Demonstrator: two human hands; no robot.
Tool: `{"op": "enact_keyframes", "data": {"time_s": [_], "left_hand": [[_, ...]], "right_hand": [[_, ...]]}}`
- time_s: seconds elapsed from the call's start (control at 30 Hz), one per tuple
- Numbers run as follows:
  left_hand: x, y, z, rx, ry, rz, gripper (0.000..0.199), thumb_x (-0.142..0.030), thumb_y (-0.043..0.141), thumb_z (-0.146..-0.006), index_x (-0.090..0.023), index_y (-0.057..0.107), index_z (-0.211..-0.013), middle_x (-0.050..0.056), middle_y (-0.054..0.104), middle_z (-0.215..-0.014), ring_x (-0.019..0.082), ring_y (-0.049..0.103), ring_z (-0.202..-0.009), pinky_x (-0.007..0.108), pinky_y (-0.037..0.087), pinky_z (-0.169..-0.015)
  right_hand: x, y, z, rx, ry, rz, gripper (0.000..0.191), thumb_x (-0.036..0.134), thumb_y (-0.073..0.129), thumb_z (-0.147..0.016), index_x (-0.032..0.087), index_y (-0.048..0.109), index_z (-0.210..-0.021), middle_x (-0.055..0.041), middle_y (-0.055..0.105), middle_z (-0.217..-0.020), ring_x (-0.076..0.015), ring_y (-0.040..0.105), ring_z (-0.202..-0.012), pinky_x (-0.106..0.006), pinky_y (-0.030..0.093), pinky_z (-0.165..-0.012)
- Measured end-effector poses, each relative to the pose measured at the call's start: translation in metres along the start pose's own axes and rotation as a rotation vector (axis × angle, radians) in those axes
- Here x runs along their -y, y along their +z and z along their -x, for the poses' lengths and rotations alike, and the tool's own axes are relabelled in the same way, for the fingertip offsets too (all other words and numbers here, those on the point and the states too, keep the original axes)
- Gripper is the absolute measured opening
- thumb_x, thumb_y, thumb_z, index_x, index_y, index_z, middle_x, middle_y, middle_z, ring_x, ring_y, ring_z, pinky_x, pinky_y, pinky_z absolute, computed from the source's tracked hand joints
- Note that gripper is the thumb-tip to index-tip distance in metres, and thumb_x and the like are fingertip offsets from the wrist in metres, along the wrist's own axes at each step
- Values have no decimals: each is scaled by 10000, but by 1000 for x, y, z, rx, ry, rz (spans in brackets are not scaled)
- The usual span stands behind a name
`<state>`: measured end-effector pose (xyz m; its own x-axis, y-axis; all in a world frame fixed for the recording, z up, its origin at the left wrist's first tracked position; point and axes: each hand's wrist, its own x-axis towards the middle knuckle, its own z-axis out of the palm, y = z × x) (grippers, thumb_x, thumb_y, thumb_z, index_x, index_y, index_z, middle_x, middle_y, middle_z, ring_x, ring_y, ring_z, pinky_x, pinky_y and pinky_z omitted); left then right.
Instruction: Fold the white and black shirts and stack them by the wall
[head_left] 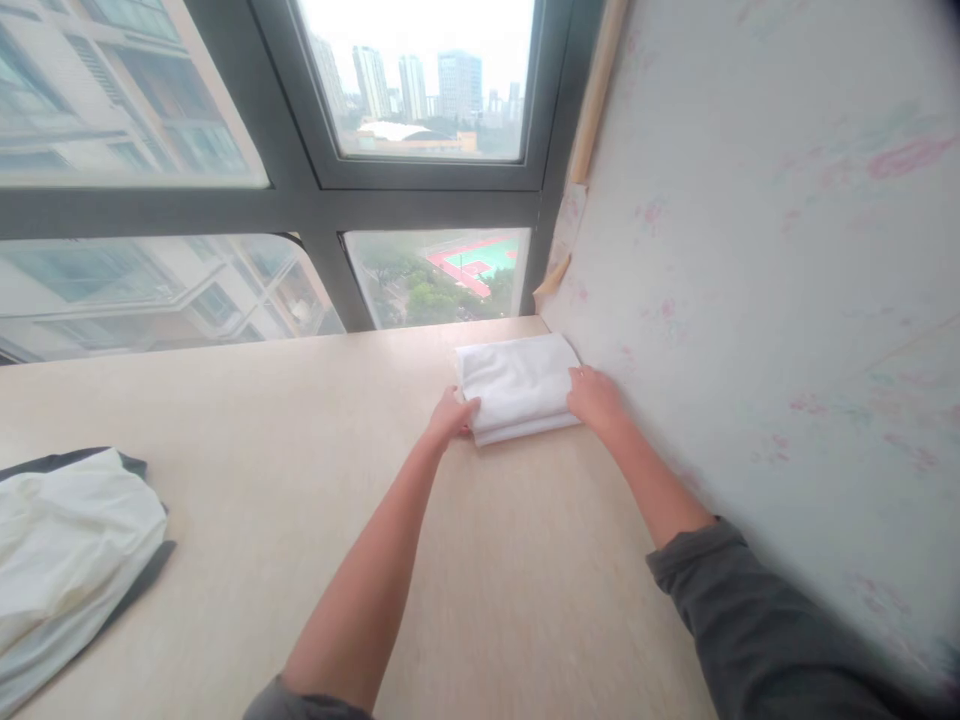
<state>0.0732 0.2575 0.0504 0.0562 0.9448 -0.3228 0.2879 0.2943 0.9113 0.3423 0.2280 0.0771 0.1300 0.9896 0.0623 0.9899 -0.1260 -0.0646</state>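
A folded white cloth lies flat on the pale window sill, close to the corner between window and wall. Its layers show along the near edge. My left hand grips the cloth's left edge, thumb on top and the other fingers partly hidden beneath. At the opposite end, my right hand is closed on the right edge, its fingertips pressed on the fabric. What kind of cloth it is, I cannot tell from the folds.
A crumpled white and dark grey garment lies at the left. The wall with flowered wallpaper rises close beside my right arm. Grey window frames stand behind the sill, and some wallpaper peels at the corner.
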Motion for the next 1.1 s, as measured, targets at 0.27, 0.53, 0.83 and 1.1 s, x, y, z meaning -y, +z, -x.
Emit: {"op": "enact_keyframes", "data": {"time_s": [0.27, 0.53, 0.83, 1.1], "left_hand": [[-6, 3, 10, 24, 54, 56, 878, -246, 710, -724, -207, 283, -1490, 77, 636, -1011, 180, 651, -833, 272, 562, -676], [-12, 8, 18, 22, 116, 99, 761, -244, 590, -802, -187, 260, -1486, 119, 615, -1136, 166, 657, -903, 272, 578, -717], [23, 4, 37, -43, 215, -230, 655, -365, 602, -827, -158, 419, -1421, 59, 651, -930, 169, 640, -681, 322, 520, -697], [77, -27, 88, -113, 385, -321, 334, -307, 520, -873, -194, 637, -1165, 19, 685, -852, 141, 635, -707, 276, 505, -722]], "right_hand": [[-25, 30, 19, -100, -250, 6, 535, 16, 476, -810, 148, 578, -1318, -127, 592, -1365, -252, 534, -1235, -370, 400, -1015], [-32, 16, 28, -305, -258, -21, 421, 62, 453, -864, 163, 651, -1222, -96, 673, -1246, -239, 593, -1125, -356, 424, -964], [-30, 35, 47, -336, -205, -156, 387, 116, 475, -841, 150, 672, -1172, -119, 667, -1246, -243, 600, -1139, -367, 452, -986], [11, 54, 61, -407, -342, -194, 338, 238, 435, -951, 129, 640, -1197, -154, 644, -1264, -290, 556, -1196, -478, 417, -1047]]}}
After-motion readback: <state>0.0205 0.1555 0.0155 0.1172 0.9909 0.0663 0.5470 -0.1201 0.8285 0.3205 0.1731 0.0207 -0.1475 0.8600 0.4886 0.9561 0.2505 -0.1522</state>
